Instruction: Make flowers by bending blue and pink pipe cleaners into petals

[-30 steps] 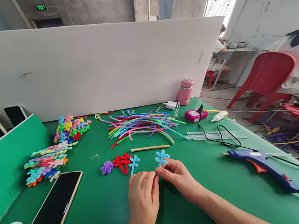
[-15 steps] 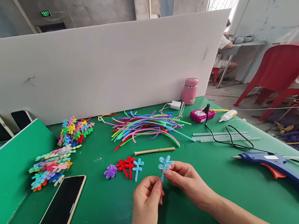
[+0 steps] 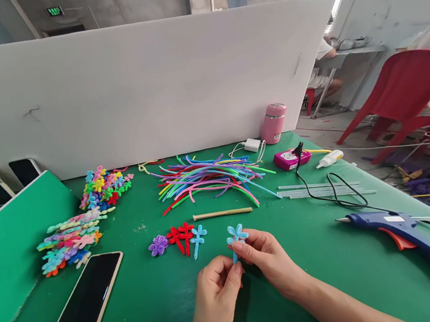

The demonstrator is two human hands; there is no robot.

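Between my hands is a light blue pipe-cleaner flower [image 3: 236,233] with a short stem, held upright above the green table. My left hand [image 3: 220,293] is closed, pinching the lower end of the stem between thumb and forefinger. The thumb and fingers of my right hand [image 3: 267,257] grip the flower just under its petals. Left of it lie a second light blue flower [image 3: 198,234], two red flowers [image 3: 186,232] and a purple flower [image 3: 158,245]. A thin tan stick [image 3: 222,213] lies crosswise beyond my hands.
Loose pipe cleaners [image 3: 210,178] are heaped at the back; finished flowers are piled [image 3: 73,241] at left. A phone [image 3: 74,319] lies left. At right are a blue glue gun [image 3: 402,233], its black cord, glue sticks [image 3: 319,187], a glue bottle [image 3: 329,158] and a pink flask [image 3: 274,124].
My right thumb has moved up over the base of the petals. My left hand has shifted slightly right along with the stem. The whole view has tilted down a little.
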